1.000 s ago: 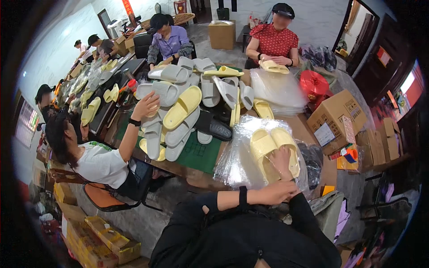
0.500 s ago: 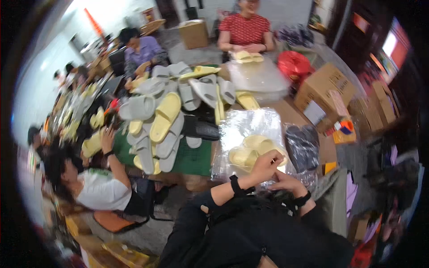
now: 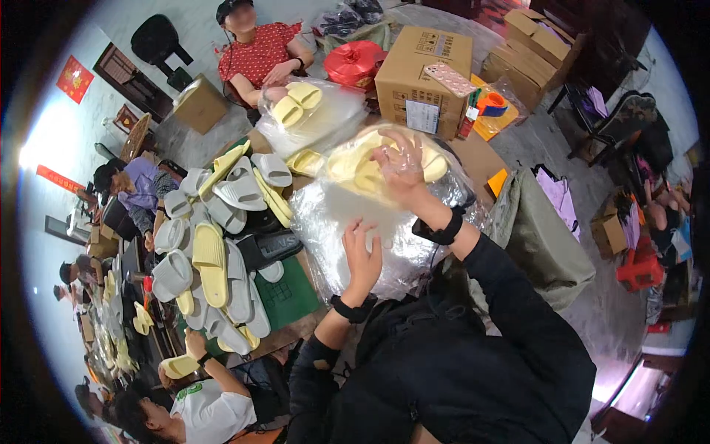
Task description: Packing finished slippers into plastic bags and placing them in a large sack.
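Note:
A pair of pale yellow slippers [image 3: 347, 159] lies in a clear plastic bag, on the far part of the plastic-covered area in front of me. My right hand [image 3: 401, 166] reaches over it with bent fingers gripping the bagged pair from above; the exact hold is partly hidden by glare. Nearer to me, my left hand [image 3: 362, 255] is raised over a stack of clear plastic bags [image 3: 318, 222], its fingers apart and nothing in them. Both wrists carry black bands.
Grey and yellow slippers [image 3: 211, 263] are heaped on a green mat [image 3: 292, 296] to the left. Across the table, a person in red sits behind another yellow pair [image 3: 296, 103] on plastic. A cardboard box [image 3: 425, 78] with a phone on top stands at far right. Co-workers sit left.
My view has turned to the right. My hands, close together before, are now apart; the bagged yellow slippers have moved farther away under my right hand. My left hand has spread its fingers.

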Motion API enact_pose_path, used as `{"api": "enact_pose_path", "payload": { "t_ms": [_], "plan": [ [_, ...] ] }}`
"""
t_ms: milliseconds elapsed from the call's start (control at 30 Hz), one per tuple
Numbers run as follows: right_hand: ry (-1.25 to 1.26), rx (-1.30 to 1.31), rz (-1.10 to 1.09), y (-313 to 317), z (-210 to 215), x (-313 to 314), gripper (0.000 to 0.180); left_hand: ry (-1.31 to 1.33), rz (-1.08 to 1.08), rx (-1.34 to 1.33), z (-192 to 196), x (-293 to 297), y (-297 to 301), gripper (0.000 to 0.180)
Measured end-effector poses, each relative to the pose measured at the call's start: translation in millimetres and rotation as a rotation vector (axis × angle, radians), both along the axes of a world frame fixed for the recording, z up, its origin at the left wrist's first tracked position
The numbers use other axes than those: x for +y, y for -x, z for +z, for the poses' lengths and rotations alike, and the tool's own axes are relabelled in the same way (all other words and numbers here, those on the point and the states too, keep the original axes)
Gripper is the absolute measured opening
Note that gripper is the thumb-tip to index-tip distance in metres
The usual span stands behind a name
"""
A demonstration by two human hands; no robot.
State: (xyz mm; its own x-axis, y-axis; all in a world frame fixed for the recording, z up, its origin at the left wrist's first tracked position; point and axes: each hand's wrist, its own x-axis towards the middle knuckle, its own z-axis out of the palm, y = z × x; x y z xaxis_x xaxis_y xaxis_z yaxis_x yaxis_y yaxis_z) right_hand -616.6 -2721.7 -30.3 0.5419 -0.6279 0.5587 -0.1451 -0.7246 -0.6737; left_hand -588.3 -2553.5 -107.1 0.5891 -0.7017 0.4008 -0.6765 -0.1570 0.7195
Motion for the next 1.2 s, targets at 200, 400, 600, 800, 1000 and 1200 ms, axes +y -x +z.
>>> {"api": "enact_pose_path", "payload": {
  "t_ms": [200,400,600,800,1000,1200],
  "plan": [
    [0.103,0.164,-0.083,-23.1,-57.0,-26.6,0.025,-0.521,-0.025,-0.008,-84.2,26.7,-6.7,0.034],
    [-0.371,0.194,-0.122,-0.2,-156.5,-49.0,0.04,-1.079,-0.095,-0.109,-126.9,44.4,-3.2,0.047],
    [-0.594,0.196,-0.065,36.8,-164.7,-4.2,0.074,-1.06,-0.168,-0.098,-148.8,78.7,3.0,0.05],
    [-0.13,0.228,-0.029,67.5,-126.5,78.7,0.079,-1.041,-0.195,-0.146,-158.1,88.0,8.1,0.049],
    [0.051,0.944,0.717,61.1,-181.5,88.3,0.064,-0.905,-0.063,-0.164,-151.2,79.2,9.6,0.04],
    [0.19,1.104,0.846,57.4,-209.9,94.1,0.055,-0.796,0.083,-0.159,-168.6,88.5,18.2,0.037]
  ]
}}
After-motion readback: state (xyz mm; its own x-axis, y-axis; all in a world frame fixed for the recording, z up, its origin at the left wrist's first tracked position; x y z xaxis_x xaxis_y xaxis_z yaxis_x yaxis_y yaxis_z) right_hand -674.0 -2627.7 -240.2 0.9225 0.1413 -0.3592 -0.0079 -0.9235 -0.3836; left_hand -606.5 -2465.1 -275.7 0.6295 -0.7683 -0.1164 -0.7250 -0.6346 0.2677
